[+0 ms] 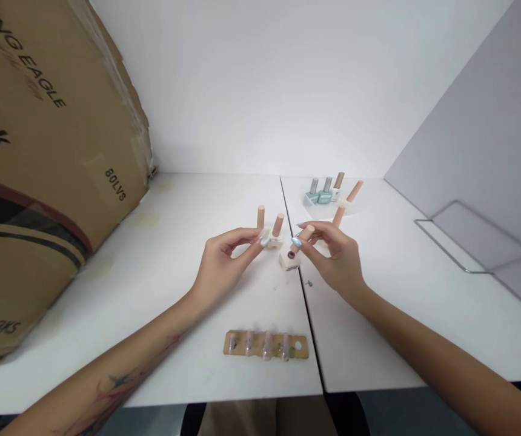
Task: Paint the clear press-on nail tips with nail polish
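Note:
My right hand pinches the peach nail polish cap between thumb and fingertips. The cap tilts just above the dark neck of a small white nail polish bottle, and any brush is hidden. My left hand is closed, thumb and index fingertip together; what they hold, if anything, is hidden. Right by those fingertips stand one peach-capped bottle, its body mostly covered, and another peach-capped bottle. A further peach cap rises behind my right hand.
A clear tray at the back right holds several polish bottles. Near the front edge lies a brown strip with clear nail tips on it. Left stands a large cardboard box; right, a metal wire stand. A dark seam divides the tables.

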Demonstrator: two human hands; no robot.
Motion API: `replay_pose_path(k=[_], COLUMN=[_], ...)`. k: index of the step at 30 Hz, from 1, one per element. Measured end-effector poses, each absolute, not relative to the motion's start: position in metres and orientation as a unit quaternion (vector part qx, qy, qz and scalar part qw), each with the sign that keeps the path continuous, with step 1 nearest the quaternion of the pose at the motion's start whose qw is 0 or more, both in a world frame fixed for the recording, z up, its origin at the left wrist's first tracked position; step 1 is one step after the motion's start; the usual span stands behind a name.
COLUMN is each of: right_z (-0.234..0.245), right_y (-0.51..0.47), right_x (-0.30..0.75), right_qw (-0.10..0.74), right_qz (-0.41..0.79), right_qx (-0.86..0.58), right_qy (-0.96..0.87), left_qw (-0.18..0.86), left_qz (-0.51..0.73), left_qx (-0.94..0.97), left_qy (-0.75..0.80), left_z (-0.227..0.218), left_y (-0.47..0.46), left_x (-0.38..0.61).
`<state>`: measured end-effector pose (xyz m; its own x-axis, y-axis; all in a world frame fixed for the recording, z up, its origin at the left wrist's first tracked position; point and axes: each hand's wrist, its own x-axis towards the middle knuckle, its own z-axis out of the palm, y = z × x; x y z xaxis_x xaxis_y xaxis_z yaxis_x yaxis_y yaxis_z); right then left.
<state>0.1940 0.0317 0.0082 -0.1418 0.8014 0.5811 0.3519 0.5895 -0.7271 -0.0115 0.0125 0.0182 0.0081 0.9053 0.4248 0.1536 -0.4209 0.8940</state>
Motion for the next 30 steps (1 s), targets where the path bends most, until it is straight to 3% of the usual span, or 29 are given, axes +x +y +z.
replay_pose_path(k=[23,30], right_z=[0.012,0.021], right_y=[0.029,0.033], right_x=[0.195,0.199], right_qw=[0.563,0.671], right_qz=[0.209,0.217], right_qx=[-0.373,-0.353], right_qy=[-0.707,-0.615], left_qw=[0.376,0.405], left_qz=[0.537,0.529], left_qx=[0.601,0.593], left_qy=[0.457,0.452], left_z=[0.017,0.017], left_y=[0.012,0.012], left_x=[-0.011,-0.009])
